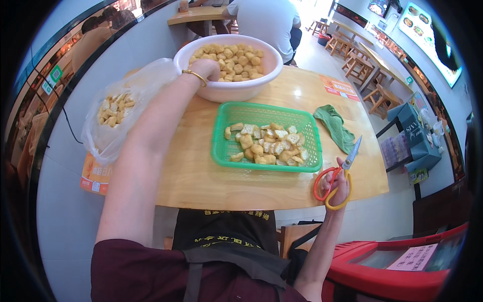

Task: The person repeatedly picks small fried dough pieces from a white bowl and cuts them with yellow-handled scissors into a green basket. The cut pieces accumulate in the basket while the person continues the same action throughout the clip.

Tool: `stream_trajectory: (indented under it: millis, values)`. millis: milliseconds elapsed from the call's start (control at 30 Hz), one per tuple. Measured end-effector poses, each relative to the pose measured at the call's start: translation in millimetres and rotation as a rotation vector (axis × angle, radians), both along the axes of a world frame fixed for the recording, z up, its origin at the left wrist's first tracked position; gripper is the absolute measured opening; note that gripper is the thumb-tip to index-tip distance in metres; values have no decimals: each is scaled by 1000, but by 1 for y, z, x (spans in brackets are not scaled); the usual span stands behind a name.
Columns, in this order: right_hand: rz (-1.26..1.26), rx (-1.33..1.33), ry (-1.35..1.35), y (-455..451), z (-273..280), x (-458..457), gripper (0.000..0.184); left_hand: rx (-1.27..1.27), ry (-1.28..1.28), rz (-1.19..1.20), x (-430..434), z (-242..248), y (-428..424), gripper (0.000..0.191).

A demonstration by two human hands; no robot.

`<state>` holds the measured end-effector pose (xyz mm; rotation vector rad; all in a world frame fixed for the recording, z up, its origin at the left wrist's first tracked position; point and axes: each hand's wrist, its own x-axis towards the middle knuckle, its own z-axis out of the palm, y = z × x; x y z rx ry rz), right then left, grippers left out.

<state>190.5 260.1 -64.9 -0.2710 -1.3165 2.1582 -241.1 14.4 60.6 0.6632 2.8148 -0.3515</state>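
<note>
My left hand (pixel 206 69), with a bangle at the wrist, reaches into the left side of a big white plastic bowl (pixel 234 90). Puffed tofu cubes (pixel 241 62) fill much of that bowl; my fingers are hidden among them, so what they hold cannot be seen. At the table's right front, my right hand (pixel 341 185) holds scissors (pixel 351 153) with one red and one yellow handle loop, blades pointing up and away. Between my arms stands a green plastic basket (pixel 266 168) with cut tofu puffs (pixel 269 145), several showing pale, porous insides.
A clear plastic bag (pixel 145 85) of cut pieces (pixel 116 109) lies left of my forearm. A green cloth (pixel 334 126) is right of the basket on the wooden table (pixel 234 192). Beyond the bowl sits a person in white (pixel 262 28). A red-framed cooler (pixel 354 264) stands at lower right.
</note>
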Motion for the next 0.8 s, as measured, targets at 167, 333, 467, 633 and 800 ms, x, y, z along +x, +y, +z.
stream_trajectory:
  millis: [167, 333, 467, 633, 800]
  values:
    - [21, 82, -33, -2, -1, -3, 47, -45, 24, 73, -3, -9, 9, 35]
    - [-13, 144, -54, -6, 0, -2, 45, 116, 136, 101, 23, 9, 0, 42]
    - [-21, 136, -23, -8, 1, -2, 44, 960, -86, 151, 46, 30, -11, 48]
    - [-2, 169, -35, -7, 0, 0, 45, 1652, -1055, -184, 113, 15, -26, 45]
    - [-62, 499, -281, -27, 25, 18, 47, 1677, -1340, -161, 176, -16, -33, 42]
